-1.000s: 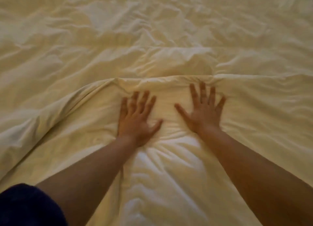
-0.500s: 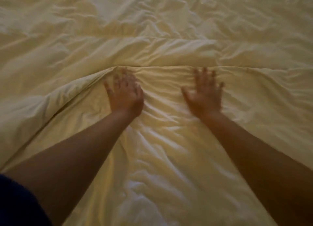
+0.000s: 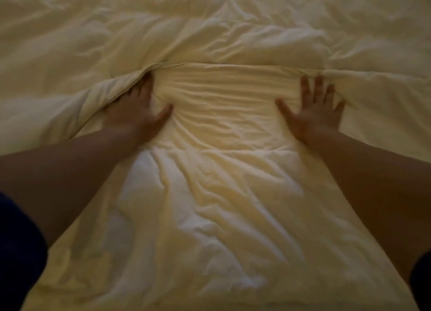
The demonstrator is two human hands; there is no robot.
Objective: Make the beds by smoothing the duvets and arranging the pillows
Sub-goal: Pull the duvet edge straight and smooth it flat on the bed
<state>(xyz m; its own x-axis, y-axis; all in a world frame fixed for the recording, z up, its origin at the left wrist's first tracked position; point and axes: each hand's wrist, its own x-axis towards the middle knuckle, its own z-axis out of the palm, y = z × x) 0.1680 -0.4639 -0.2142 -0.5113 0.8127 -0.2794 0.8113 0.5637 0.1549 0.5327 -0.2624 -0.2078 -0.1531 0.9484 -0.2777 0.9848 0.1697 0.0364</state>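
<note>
Both flat, left hand [image 3: 137, 112] and right hand [image 3: 313, 114] spread, pressing cream duvet [image 3: 224, 194], no readable writing

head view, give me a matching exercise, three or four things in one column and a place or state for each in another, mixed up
Things:
1. left hand
2. right hand
3. duvet
4. sleeve

States or places:
A. dark, at the lower left corner
B. cream, creased between the arms
C. fingers spread flat on the cloth
D. fingertips hidden at a raised fold

Pairs: 1-D, 2-C, 3-B, 4-A
</note>
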